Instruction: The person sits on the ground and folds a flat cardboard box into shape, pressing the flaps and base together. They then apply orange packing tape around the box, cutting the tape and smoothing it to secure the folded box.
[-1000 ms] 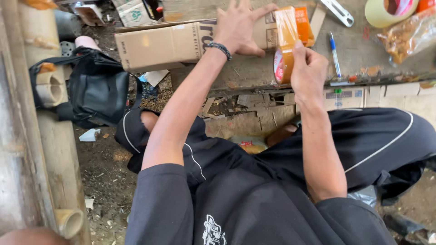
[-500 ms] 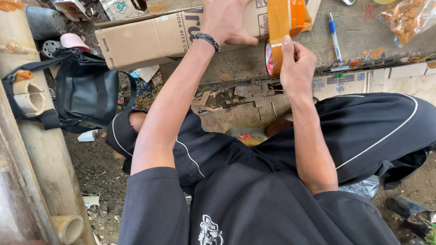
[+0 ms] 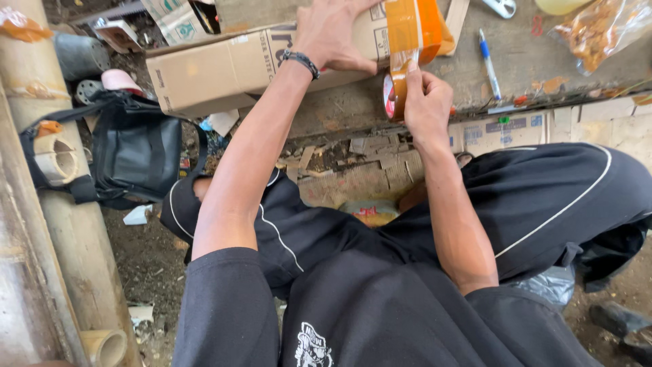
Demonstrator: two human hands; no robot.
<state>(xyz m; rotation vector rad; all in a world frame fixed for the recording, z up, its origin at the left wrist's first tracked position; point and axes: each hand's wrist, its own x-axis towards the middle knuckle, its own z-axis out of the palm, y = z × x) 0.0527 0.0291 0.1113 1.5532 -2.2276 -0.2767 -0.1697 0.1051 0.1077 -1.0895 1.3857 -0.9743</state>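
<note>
While the left hand (image 3: 333, 34) presses flat on the cardboard box (image 3: 224, 68), the right hand (image 3: 424, 102) grips the tape roll (image 3: 392, 95).

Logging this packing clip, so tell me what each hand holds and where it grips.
The right hand grips the tape roll by its rim. The left hand lies flat on the cardboard box, gripping nothing.

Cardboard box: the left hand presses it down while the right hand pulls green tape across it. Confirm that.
Wrong in one respect: the tape is orange, not green. The head view shows the left hand pressing on the cardboard box while the right hand holds the roll and draws the strip across it.
</note>
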